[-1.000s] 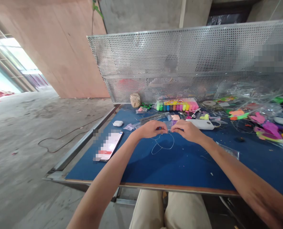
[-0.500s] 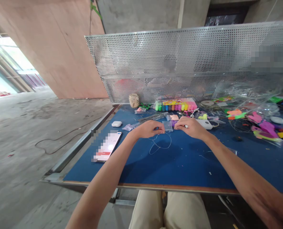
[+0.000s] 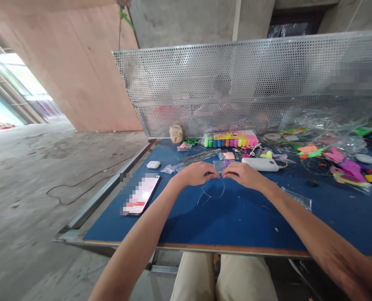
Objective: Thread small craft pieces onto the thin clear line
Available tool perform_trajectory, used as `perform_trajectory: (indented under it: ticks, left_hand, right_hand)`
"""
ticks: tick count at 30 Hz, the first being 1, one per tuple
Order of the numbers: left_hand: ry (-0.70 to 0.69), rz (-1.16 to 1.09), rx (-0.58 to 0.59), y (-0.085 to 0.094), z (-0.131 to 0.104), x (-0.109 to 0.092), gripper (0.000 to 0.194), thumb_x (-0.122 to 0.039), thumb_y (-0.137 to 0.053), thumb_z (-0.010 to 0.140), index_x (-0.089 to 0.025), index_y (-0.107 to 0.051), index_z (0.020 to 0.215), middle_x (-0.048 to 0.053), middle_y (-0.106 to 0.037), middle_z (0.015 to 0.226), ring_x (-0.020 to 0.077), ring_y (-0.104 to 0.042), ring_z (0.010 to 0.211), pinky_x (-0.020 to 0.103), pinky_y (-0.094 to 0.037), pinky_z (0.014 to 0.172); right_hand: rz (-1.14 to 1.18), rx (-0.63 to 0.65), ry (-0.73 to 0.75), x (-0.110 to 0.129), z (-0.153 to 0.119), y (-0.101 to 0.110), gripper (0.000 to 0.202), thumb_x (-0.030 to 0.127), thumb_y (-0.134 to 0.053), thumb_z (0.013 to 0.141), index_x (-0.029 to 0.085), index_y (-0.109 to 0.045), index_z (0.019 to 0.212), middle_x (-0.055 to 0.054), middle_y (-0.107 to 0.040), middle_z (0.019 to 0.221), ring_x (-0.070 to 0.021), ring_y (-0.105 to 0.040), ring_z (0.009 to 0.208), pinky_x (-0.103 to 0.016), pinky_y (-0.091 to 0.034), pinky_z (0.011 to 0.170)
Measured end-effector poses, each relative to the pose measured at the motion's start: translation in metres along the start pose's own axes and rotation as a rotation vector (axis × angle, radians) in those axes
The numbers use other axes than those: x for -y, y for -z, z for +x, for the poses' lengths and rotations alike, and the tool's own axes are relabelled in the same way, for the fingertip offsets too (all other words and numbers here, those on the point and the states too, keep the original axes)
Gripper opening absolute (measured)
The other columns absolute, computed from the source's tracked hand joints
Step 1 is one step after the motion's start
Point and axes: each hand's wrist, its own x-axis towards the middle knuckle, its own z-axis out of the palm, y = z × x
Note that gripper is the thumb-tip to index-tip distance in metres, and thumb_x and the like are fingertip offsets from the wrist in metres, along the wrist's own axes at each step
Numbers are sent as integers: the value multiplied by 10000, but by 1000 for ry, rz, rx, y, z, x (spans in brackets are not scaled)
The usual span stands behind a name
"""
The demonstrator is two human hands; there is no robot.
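Note:
My left hand is closed in a pinch on a thin pale wire or thread, which hangs in loose loops over the blue tabletop. My right hand faces it, fingertips pressed together and almost touching the left ones. Whatever lies in that right pinch is too small to make out. Just behind the fingertips are a small clear plastic bag and something purple. A white rectangular device with a cord sits beyond my right hand.
On the left lie a phone and a white earbud case. Thin metal rods and a pack of coloured clay are farther back, before a perforated metal panel. Colourful pieces and plastic bags crowd the right.
My right hand has moved left and slightly down, bringing its fingertips close to the left ones. More of the white device shows now. My left hand has shifted slightly right.

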Motion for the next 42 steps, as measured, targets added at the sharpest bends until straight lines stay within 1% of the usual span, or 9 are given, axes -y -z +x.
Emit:
perform_trajectory:
  ticks: [4, 8, 14, 18, 21, 24, 29, 32, 42]
  left_hand:
    - [-10, -54, 27, -5, 2, 4, 253, -220, -492, 946, -244, -715, 1063, 18, -727, 1018, 146, -654, 898, 234, -454, 788]
    - [21, -91, 82, -14, 4, 10, 244, -191, -510, 911, -235, -723, 1023, 10, -738, 957, 138, -663, 835, 222, -458, 756]
    - [109, 66, 132, -26, 7, 7, 240, -196, -505, 882, -270, -714, 974, 1, -745, 984, 167, -682, 842, 238, -442, 695]
    - [139, 173, 133, -30, 9, 0, 186, -308, -512, 905, -264, -692, 918, 27, -740, 935, 204, -682, 804, 262, -439, 672]
    - [193, 147, 126, -36, 11, -1, 287, -450, -470, 942, -259, -684, 943, 53, -733, 900, 213, -679, 774, 264, -449, 657]
    - [227, 97, 95, -44, 13, 0, 325, -470, -455, 953, -249, -692, 976, 59, -732, 888, 217, -683, 779, 269, -465, 658]
    - [152, 51, 1, -50, 18, 2, 256, -339, -481, 958, -267, -727, 963, 17, -749, 918, 183, -690, 870, 252, -471, 749]
    - [111, 85, -27, -50, 18, 2, 249, -320, -486, 959, -270, -729, 980, 4, -750, 988, 176, -684, 915, 247, -456, 770]
    - [21, 146, 5, -38, 14, 1, 263, -348, -484, 974, -270, -728, 914, -5, -746, 984, 174, -659, 977, 276, -390, 844]
  right_hand:
    - [-17, 91, 20, 6, 2, -1, 195, 250, -516, 976, 249, -709, 1006, -24, -743, 965, -191, -674, 901, -341, -504, 840]
    - [-72, 166, 4, 6, 1, -6, 198, 254, -511, 977, 253, -708, 999, -16, -739, 942, -182, -679, 868, -309, -497, 786]
    - [-219, 238, 7, 1, 0, -20, 200, 266, -503, 978, 226, -699, 968, -42, -739, 928, -201, -677, 881, -295, -476, 742]
    - [-276, 265, 0, -1, 0, -24, 183, 244, -506, 971, 211, -684, 943, -56, -733, 922, -210, -675, 883, -286, -466, 712]
    - [-288, 263, -22, -2, -1, -23, 164, 206, -512, 956, 207, -674, 933, -57, -726, 916, -203, -672, 859, -272, -453, 675]
    - [-274, 247, -35, -6, -2, -21, 161, 196, -516, 950, 207, -675, 935, -56, -720, 906, -204, -668, 854, -275, -450, 675]
    - [-217, 213, -44, -13, -5, -16, 141, 177, -546, 933, 203, -685, 927, -54, -711, 878, -201, -653, 829, -292, -463, 712]
    - [-200, 212, -18, -15, -4, -15, 147, 179, -539, 940, 193, -683, 918, -60, -700, 864, -206, -637, 823, -311, -470, 728]
    - [-78, 195, -11, -25, -5, -10, 168, 172, -505, 952, 195, -661, 894, -52, -682, 865, -199, -608, 834, -324, -475, 767]
